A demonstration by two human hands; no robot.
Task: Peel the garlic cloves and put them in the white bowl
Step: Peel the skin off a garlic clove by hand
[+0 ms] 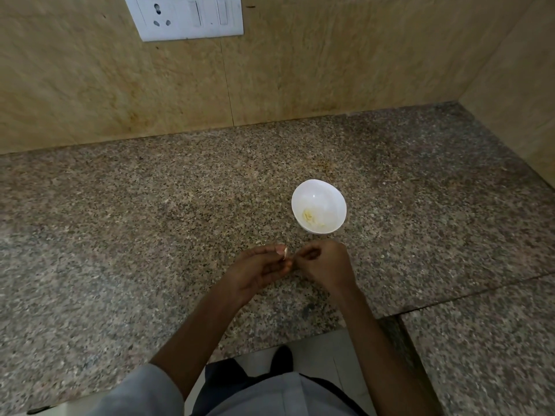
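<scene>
Both forearms reach forward from grey sleeves (144, 391), hands meeting just above the granite counter (120, 220). Left hand (258, 270): palm turned up, thumb and fingertips pinching a garlic clove (285, 253), which stands pale at the fingertips. Right hand (324, 262): back upward, fingers curled tight, tips against the left hand beside the clove; cannot tell whether they grip it. Just beyond the hands, white bowl (319, 190) on the counter, a few peeled cloves (312, 219) in its bottom. Farther back, a switch plate (186, 16) on the beige wall.
</scene>
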